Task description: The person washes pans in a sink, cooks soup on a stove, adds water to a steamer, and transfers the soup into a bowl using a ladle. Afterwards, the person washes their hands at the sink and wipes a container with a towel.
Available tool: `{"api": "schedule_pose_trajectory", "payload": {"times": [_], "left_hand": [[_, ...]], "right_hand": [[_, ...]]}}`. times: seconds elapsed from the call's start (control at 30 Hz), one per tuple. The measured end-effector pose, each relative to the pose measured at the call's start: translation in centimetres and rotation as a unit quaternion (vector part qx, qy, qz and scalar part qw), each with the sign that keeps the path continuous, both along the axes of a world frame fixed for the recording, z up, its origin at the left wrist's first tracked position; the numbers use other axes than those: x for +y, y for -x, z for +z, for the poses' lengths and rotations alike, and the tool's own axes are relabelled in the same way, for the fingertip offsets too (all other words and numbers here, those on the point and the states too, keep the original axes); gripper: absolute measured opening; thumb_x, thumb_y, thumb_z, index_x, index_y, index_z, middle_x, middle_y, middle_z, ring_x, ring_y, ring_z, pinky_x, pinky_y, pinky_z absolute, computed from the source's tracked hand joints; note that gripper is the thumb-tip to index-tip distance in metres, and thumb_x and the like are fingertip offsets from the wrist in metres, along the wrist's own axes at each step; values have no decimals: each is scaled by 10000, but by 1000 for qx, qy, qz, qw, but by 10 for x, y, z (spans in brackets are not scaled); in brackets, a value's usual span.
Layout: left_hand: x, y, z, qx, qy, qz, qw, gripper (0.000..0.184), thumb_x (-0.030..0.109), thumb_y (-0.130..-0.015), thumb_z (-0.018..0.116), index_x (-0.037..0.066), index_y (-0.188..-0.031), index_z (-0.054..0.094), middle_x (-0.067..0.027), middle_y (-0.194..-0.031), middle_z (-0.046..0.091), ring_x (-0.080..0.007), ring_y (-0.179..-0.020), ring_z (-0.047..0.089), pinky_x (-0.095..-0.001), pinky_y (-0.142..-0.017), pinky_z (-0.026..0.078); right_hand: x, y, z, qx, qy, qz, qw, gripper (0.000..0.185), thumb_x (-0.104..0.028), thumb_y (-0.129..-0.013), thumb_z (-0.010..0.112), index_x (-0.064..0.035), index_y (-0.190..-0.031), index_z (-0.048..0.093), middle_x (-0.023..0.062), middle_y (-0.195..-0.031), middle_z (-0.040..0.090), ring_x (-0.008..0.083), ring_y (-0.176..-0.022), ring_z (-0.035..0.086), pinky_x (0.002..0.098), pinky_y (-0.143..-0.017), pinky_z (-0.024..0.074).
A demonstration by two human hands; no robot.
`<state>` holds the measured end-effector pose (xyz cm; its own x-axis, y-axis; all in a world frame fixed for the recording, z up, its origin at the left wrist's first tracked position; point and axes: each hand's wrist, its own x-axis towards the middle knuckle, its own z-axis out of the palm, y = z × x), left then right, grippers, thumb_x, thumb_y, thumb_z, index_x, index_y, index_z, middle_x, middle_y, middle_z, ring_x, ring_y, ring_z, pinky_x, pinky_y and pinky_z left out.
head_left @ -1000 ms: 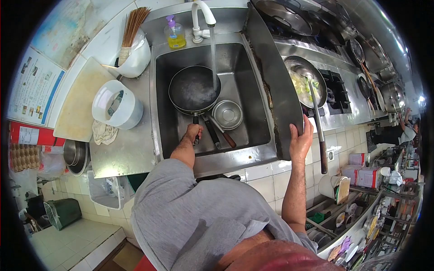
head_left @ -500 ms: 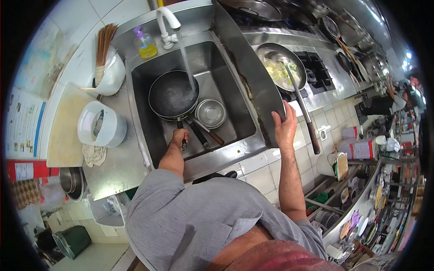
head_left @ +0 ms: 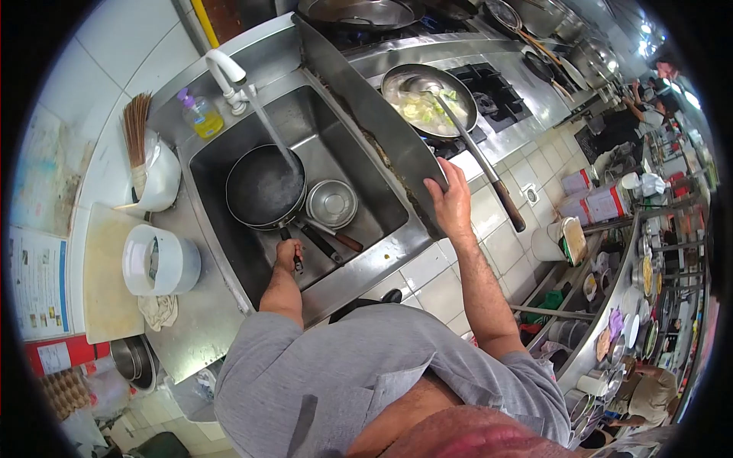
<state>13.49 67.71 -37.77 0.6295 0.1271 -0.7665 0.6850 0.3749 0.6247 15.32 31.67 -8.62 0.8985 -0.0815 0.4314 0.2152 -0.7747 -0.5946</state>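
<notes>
My left hand [head_left: 288, 254] grips the handle [head_left: 285, 230] of the black frying pan [head_left: 259, 187] in the sink [head_left: 372, 187], my right hand [head_left: 453, 204] lies unclenched against the steel partition [head_left: 366, 107], and a steady, level hold should best catch the faucet's [head_left: 224, 75] water [head_left: 272, 131].

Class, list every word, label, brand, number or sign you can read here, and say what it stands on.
No text is legible.
Soap bottle: label too small to read.
Wall poster: printed lines, too small and blurred.
White label on the red panel: too small.
Red-and-white containers: markings too blurred.
</notes>
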Motion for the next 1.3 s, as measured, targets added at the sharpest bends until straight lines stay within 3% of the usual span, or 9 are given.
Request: {"api": "schedule_pose_trajectory", "payload": {"times": [0.2, 0.3, 0.4, 0.47, 0.67, 1.07, 1.1, 1.17, 1.3], "left_hand": [[-1, 2, 8, -9, -13, -6, 1000, 135, 39, -693, 548, 70, -593, 463, -6, -478, 388, -123, -363, 371, -305, -355, 364], [2, -1, 0, -2, -13, -3, 1000, 128, 44, -691, 549, 65, -595, 467, -12, -485, 394, -127, -366, 376, -310, -358, 366], [1, 0, -3, -8, -5, -3, 1000, 118, 50, -697, 545, 59, -604, 472, -13, -494, 400, -129, -375, 384, -313, -361, 369], [3, 0, -4, -16, 2, -9, 1000, 108, 56, -701, 539, 56, -615, 474, -14, -501, 404, -131, -380, 384, -314, -366, 374], [2, 1, 0, -16, 8, 3, 1000, 109, 55, -713, 536, 34, -620, 481, -30, -495, 407, -144, -367, 392, -324, -353, 368], [22, 10, -35, -126, 47, -114, 984, 295, 298, -748, 525, 176, -526, 374, 28, -487, 321, -119, -442, 346, -292, -424, 293], [10, 3, -31, -55, -42, -39, 997, 299, 313, -754, 531, 182, -540, 368, 40, -494, 311, -112, -433, 325, -279, -430, 289], [23, 3, -32, -153, 65, -152, 974, 300, 282, -741, 516, 173, -526, 336, 39, -496, 296, -101, -422, 295, -252, -411, 258], [27, -5, -64, -178, -39, -301, 936, 311, 233, -742, 472, 155, -498, 295, 33, -487, 279, -105, -430, 289, -253, -437, 271]], "right_hand": [[-31, 0, -18, -20, -236, 122, 964, 444, -226, -805, 615, -23, -1175, 479, 135, -1130, 511, 248, -1019, 516, 348, -881, 406], [-94, -10, -29, -77, -13, -40, 996, 447, -260, -792, 624, -27, -1155, 507, 165, -1097, 534, 305, -1015, 511, 380, -879, 392], [-146, -4, -37, 141, 309, -213, 916, 693, -286, -705, 695, -242, -1301, 345, 156, -1278, 355, 309, -1203, 316, 554, -911, 287], [-163, 0, -32, 232, 375, -225, 869, 688, -211, -699, 676, -250, -1294, 333, 179, -1190, 451, 322, -1137, 424, 523, -876, 361], [-172, 8, -47, 303, 162, -89, 935, 585, -73, -694, 538, -183, -1242, 366, 227, -910, 598, 387, -866, 579, 448, -745, 465], [-135, 93, -1, 207, -91, 12, 974, 634, 22, -647, 575, -54, -1254, 407, 146, -1206, 510, 257, -1127, 484, 343, -956, 377], [-136, 96, 1, 168, -87, 27, 982, 617, 6, -644, 578, -59, -1237, 421, 152, -1169, 530, 271, -1101, 499, 354, -931, 393], [-139, 93, -3, 202, -21, -14, 979, 538, -51, -688, 561, -115, -1206, 431, 148, -1077, 563, 326, -997, 538, 408, -838, 430], [-118, 89, 6, 204, 38, -128, 970, 562, -94, -676, 516, -173, -1222, 407, 196, -897, 598, 364, -857, 576, 470, -692, 456]]}}
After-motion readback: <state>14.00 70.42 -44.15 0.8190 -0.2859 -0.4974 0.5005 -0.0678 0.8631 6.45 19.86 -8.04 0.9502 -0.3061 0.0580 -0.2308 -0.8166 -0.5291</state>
